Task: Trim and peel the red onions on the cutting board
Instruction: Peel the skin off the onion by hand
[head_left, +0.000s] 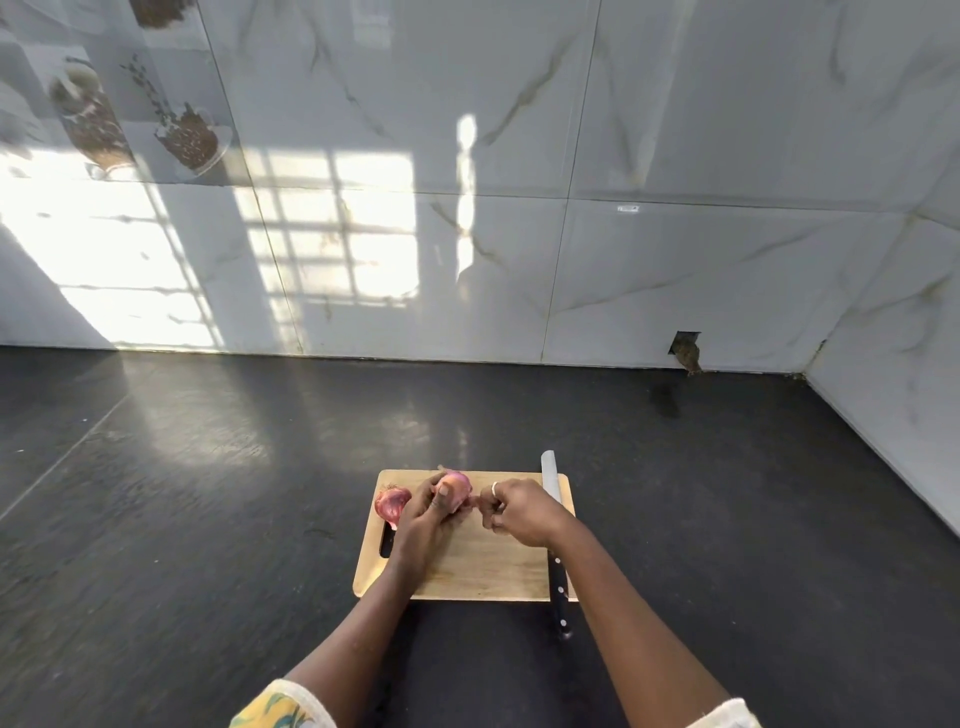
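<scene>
Left of the held onion, second red onion resting on cutting board. Left hand grip closed around red onion; right hand pinching its skin. Right: knife. Risks: skin tearing short, elbow nudging knife.

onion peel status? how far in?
Early. Done: nothing fully, by the look of it. In hand: the left hand holds one onion over the board while the right hand pinches at its end, seemingly pulling skin. The knife lies unused along the board's right edge. Left: the second onion sits at the board's left, apparently still in its skin.
</scene>
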